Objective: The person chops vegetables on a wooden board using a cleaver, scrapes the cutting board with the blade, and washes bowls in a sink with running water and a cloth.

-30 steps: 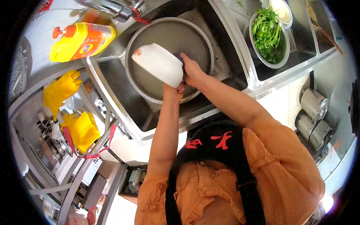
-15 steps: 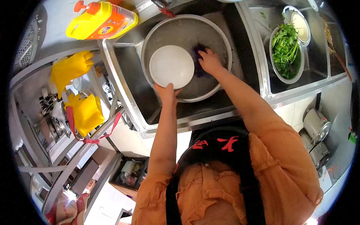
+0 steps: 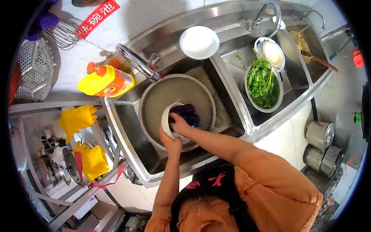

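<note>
Over a large round metal basin (image 3: pixel 213 98) of murky water, my left hand (image 3: pixel 171 143) grips a white bowl (image 3: pixel 165 120) by its lower rim. The bowl is tipped on its side, its mouth turned to the right. Closed around a dark purple cloth (image 3: pixel 188 115), my right hand (image 3: pixel 180 124) presses at the inside of the bowl. Part of the bowl's inner wall is hidden by the cloth and fingers.
Behind the basin a faucet (image 3: pixel 135 62) reaches over its rim. A yellow detergent jug (image 3: pixel 112 82) stands at left. Another white bowl (image 3: pixel 199 41) sits on the sink ledge. The neighbouring sink holds a bowl of green herbs (image 3: pixel 262 87). Yellow gloves (image 3: pixel 91 160) hang at left.
The bowl has turned from facing up to lying on its side. My right hand has brought the purple cloth from the water to the bowl. The view has shifted, showing more behind the sink.
</note>
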Demonstrator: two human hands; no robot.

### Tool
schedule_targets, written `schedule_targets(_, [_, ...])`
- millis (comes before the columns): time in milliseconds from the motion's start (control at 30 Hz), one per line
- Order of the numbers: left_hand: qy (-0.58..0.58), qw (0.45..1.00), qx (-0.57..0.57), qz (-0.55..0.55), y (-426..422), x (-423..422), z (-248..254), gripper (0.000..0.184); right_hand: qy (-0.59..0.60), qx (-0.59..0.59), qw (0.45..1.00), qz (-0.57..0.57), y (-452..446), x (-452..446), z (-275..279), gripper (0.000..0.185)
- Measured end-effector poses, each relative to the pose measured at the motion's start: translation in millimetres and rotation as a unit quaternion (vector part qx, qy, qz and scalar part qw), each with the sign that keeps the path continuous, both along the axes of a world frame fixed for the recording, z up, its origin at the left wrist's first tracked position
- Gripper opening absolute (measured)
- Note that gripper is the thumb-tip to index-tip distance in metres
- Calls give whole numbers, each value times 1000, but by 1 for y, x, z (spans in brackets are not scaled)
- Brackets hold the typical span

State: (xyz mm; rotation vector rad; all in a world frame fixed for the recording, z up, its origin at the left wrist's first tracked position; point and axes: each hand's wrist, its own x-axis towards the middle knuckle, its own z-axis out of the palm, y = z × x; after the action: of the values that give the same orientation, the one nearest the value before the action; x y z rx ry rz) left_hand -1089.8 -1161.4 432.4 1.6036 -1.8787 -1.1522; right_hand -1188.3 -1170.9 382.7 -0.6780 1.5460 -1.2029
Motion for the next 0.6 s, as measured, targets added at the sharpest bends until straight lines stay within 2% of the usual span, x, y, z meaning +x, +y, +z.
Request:
schedule_targets(33, [-9,1000,-12,1,-3,-1,1,75,-19,-32,998,48,4,0,8,40])
schedule_targets(67, [46,998,-30,-5,-9,0,4,72,74,-27,986,149,14,0,16,37])
schedule_targets(100, [37,999,-40,-3,-16,2,10,73,-22,92,979,181,15,-2,38,39])
schedule_targets(167, [17,998,-59,12,-21,8,25,75,119,-13,974,190,33,0,20,37])
schedule_targets(200, [-34,991,-129,-7,-22,9,34,74,163,-35,957,235,40,-6,14,36])
schedule_targets(233, [-44,988,-147,-17,-27,12,43,74,208,-61,935,280,45,-17,11,35])
schedule_targets(267, [-52,984,-167,-26,-35,14,51,74,265,27,896,356,52,-25,11,29])
schedule_targets(333, [-52,977,-206,-22,-47,18,68,74,430,46,810,395,56,-53,47,27])
schedule_targets(367, [-29,979,-200,-8,-57,19,69,74,457,-61,837,294,43,-69,36,26])
schedule_targets(400, [-5,981,-191,6,-65,22,70,74,404,-47,885,229,18,-88,73,31])
schedule_targets(433, [18,983,-182,20,-70,22,68,74,495,-43,852,163,-6,-105,92,32])
schedule_targets(467, [48,991,-121,40,-73,22,62,74,474,-203,855,50,-34,-125,115,34])
schedule_targets(533, [180,973,108,98,-70,1,91,73,493,-230,838,26,-83,-150,142,40])
schedule_targets(567, [241,936,221,130,-66,-8,99,72,543,-238,805,34,-104,-159,143,41])
schedule_targets(600, [250,934,229,114,-63,-13,97,71,561,-296,772,32,-121,-166,137,41])
